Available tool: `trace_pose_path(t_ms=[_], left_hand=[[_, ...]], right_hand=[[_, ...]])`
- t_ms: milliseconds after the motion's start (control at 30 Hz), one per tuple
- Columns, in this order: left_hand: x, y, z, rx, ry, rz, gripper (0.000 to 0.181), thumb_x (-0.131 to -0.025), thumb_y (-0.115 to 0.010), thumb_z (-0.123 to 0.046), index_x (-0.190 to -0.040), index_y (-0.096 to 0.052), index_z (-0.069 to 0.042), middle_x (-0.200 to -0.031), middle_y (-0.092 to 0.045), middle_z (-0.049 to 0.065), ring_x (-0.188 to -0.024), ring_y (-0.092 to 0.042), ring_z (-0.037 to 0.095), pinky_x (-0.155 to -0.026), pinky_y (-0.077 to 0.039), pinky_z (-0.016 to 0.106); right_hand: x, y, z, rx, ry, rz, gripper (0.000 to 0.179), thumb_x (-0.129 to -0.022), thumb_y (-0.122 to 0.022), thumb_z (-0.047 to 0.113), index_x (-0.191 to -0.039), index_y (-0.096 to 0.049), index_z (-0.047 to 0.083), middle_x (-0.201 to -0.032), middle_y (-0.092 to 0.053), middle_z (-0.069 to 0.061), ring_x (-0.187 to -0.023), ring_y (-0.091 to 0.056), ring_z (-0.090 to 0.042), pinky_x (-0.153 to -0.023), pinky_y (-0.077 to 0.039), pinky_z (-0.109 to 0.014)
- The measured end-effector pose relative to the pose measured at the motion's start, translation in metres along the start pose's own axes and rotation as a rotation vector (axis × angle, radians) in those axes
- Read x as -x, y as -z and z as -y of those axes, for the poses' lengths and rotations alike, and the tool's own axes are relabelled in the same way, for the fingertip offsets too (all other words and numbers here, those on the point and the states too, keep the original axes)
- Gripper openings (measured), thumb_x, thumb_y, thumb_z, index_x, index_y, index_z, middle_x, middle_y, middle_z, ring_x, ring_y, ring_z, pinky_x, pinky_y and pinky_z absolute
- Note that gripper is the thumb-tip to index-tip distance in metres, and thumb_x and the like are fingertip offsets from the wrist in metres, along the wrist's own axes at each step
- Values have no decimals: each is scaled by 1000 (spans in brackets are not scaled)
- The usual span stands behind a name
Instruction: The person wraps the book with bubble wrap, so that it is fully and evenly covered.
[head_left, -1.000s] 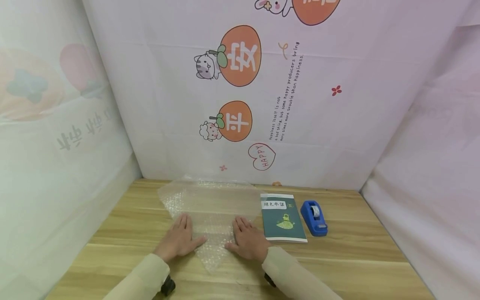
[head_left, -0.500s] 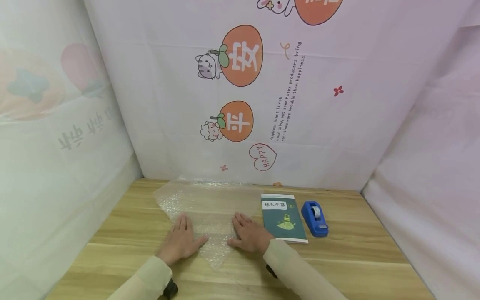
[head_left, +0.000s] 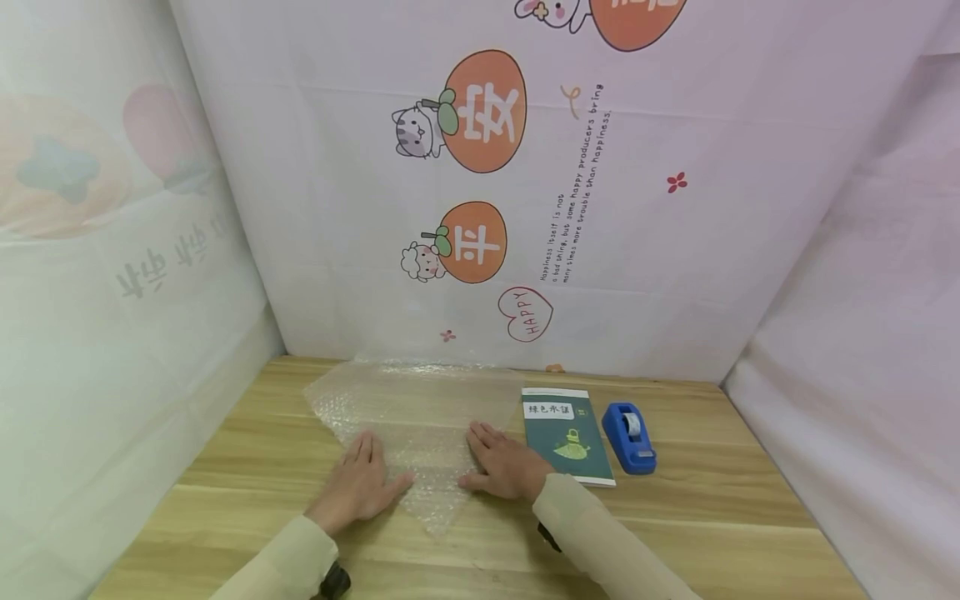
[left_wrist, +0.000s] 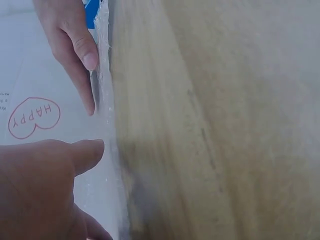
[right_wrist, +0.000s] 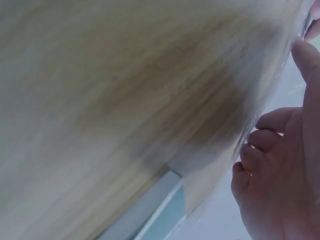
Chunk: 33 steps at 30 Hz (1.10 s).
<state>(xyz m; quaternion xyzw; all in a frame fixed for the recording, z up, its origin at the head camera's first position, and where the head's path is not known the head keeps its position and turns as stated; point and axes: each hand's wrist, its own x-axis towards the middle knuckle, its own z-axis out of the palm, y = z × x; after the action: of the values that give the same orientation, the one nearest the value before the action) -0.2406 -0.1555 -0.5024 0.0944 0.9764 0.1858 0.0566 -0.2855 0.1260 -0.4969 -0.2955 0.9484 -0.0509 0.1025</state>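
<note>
A sheet of clear bubble wrap (head_left: 427, 400) lies on the wooden table, one corner pointing toward the person. My left hand (head_left: 360, 483) rests flat on its left edge, fingers straight and thumb stretched inward. Across from it, my right hand (head_left: 506, 467) lies on the right edge with its fingers extended. Between the two thumbs the near corner of the wrap shows. In the left wrist view the left hand (left_wrist: 40, 185) and the right hand (left_wrist: 70, 40) both touch the wrap's edge. The right wrist view shows the right hand's fingertips (right_wrist: 250, 150) along the sheet.
A green booklet (head_left: 566, 437) with a leaf picture lies just right of the right hand. Beside it stands a blue tape dispenser (head_left: 628, 437). White printed cloth (head_left: 637, 275) walls the table (head_left: 712, 517) at the back and both sides.
The bubble wrap has shifted slightly: its far left corner sits farther left and its near corner farther right. Both hands stay on it, the right one moving a little to the right.
</note>
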Motion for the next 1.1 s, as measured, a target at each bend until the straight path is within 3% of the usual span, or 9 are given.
trace_pose_path(t_ms=[267, 500, 700, 867, 967, 1033, 1100], left_hand=[[2, 13, -7, -17, -64, 15, 93, -107, -55, -51, -155, -26, 22, -167, -17, 41, -159, -17, 55, -132, -18, 63], [-5, 26, -27, 11, -170, 33, 91, -107, -56, -50, -157, -27, 19, -169, -19, 37, -160, -22, 50, -133, -20, 58], [-21, 35, -49, 199, -200, 85, 88, -106, -58, -51, -160, -30, 13, -170, -28, 30, -159, -29, 45, -132, -25, 57], [-38, 31, -65, 363, -164, 92, 77, -105, -57, -52, -157, -44, 4, -162, -47, 24, -151, -45, 44, -126, -37, 59], [-47, 29, -75, 461, -134, 104, 73, -105, -58, -51, -155, -49, 1, -159, -52, 22, -148, -49, 42, -124, -40, 58], [-53, 29, -81, 527, -117, 118, 72, -104, -60, -50, -154, -50, 1, -157, -55, 21, -146, -52, 41, -123, -42, 58], [-59, 28, -86, 572, -94, 131, 70, -103, -63, -48, -153, -51, 0, -154, -58, 20, -143, -55, 39, -120, -46, 56]], right_hand=[[14, 12, -11, -34, -16, -44, 91, -105, -50, 64, -166, -27, 1, -175, -26, -17, -163, -26, -33, -132, -31, -48], [35, 25, -24, -80, -49, -65, 84, -108, -52, 56, -165, -28, -1, -175, -25, -20, -162, -28, -37, -131, -31, -50], [50, 34, -39, -166, -136, -97, 78, -108, -56, 47, -163, -33, -3, -172, -30, -22, -159, -34, -39, -127, -36, -56], [63, 42, -55, -268, -209, -155, 71, -108, -61, 39, -157, -41, -8, -162, -45, -28, -152, -43, -46, -124, -39, -61], [72, 48, -66, -282, -256, -183, 67, -107, -62, 37, -151, -48, -11, -154, -53, -30, -146, -50, -47, -120, -44, -62], [79, 52, -73, -283, -269, -198, 63, -106, -64, 35, -145, -53, -13, -147, -60, -32, -136, -60, -45, -112, -51, -61], [84, 57, -79, -319, -299, -196, 51, -104, -67, 35, -124, -65, -12, -120, -72, -26, -106, -71, -36, -90, -62, -52]])
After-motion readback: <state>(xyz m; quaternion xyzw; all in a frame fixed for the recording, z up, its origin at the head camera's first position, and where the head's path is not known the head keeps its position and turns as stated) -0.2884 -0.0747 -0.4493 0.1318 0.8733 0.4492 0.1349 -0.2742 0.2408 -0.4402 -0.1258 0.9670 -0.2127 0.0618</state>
